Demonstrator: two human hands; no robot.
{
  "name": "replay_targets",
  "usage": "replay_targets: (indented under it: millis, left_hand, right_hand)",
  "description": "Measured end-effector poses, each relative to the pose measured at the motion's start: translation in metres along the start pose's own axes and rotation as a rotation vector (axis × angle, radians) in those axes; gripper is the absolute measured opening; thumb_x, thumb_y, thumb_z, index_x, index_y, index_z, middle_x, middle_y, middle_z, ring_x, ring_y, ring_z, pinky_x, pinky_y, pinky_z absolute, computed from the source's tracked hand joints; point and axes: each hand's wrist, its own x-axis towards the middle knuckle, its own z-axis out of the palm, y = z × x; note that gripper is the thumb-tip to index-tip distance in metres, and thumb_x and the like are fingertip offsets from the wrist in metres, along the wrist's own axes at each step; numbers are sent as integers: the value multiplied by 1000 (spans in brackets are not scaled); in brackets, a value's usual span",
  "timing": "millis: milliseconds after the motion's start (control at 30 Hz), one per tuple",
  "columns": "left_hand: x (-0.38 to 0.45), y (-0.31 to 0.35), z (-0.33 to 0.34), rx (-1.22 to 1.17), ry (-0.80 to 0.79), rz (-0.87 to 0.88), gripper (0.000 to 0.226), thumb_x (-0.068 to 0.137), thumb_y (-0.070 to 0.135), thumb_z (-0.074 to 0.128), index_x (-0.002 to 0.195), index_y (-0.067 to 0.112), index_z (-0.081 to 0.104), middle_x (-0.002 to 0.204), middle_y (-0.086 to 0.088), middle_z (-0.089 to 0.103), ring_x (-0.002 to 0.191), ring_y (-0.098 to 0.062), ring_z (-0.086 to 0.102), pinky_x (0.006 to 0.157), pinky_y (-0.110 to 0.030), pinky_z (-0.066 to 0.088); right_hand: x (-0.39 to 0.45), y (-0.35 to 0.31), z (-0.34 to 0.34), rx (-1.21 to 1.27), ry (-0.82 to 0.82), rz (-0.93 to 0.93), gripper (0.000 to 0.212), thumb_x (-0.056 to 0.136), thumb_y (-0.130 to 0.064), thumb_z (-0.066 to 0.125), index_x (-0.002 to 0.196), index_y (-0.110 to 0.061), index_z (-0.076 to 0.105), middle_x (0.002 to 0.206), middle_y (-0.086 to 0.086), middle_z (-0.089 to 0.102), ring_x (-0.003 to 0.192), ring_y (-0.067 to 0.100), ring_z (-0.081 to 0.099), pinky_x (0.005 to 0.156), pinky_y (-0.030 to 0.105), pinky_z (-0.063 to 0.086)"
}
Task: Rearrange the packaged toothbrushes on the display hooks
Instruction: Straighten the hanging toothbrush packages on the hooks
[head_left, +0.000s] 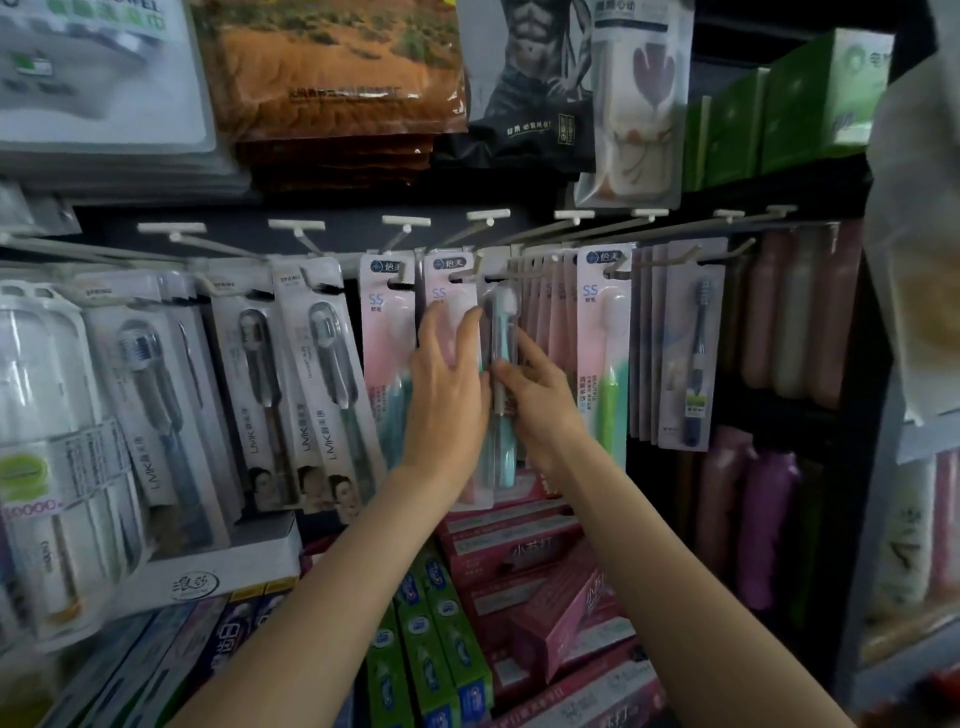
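Right hand (524, 384) is pinching the upright teal toothbrush blister pack (501, 395) — left hand (447, 364) is pressing flat, fingers straight, on the pink pack (451, 296) just left.

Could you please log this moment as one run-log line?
left hand: flat on pink carded toothbrush pack | right hand: pinches teal toothbrush in clear blister pack | white display hook: pack hanging

rack: i see a row of white display hooks (566, 236) on a dark back panel | on hooks: pink toothbrush packs (545, 312), grey lmk toothbrush packs (322, 364) at left | below: shelf with toothpaste boxes (519, 571) stacked
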Motion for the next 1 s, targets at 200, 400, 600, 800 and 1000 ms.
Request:
replay_targets:
  millis: [200,400,600,800,1000]
  left_hand:
    - [6,-8,-6,26,3,-36,75,79,7,69,141,10,27,145,-17,27,125,-34,41,95,-37,47]
    - [7,-19,-11,41,-22,9,73,82,5,64,143,9,24,147,-17,26,128,-35,38,103,-40,41]
    - [7,-27,-15,20,-56,52,72,83,3,62,144,11,23,148,-16,26,129,-32,37,105,-36,34]
    - [7,-34,-21,30,-88,63,72,83,2,61,144,12,23,150,-15,24,133,-35,33,110,-42,32]
    - [8,-32,-24,33,-94,74,73,83,0,62,144,11,23,150,-17,24,131,-36,35,109,-44,31]
  right_hand:
    - [5,-7,5,-6,80,-27,51,97,-9,45,144,-21,31,104,5,58,102,23,59,96,39,47]
    - [5,-9,15,255,33,34,48,97,-7,43,143,-18,33,96,6,60,70,13,56,66,21,55]
    - [1,-11,19,439,13,55,50,97,-3,42,144,-14,31,70,4,52,55,11,50,55,20,51]
    - [1,-10,20,374,51,52,48,98,-5,42,143,-16,33,79,4,56,58,15,50,69,32,51]
    - [-2,-19,26,435,86,102,50,97,-2,41,144,-16,31,71,6,51,55,14,48,57,27,50]
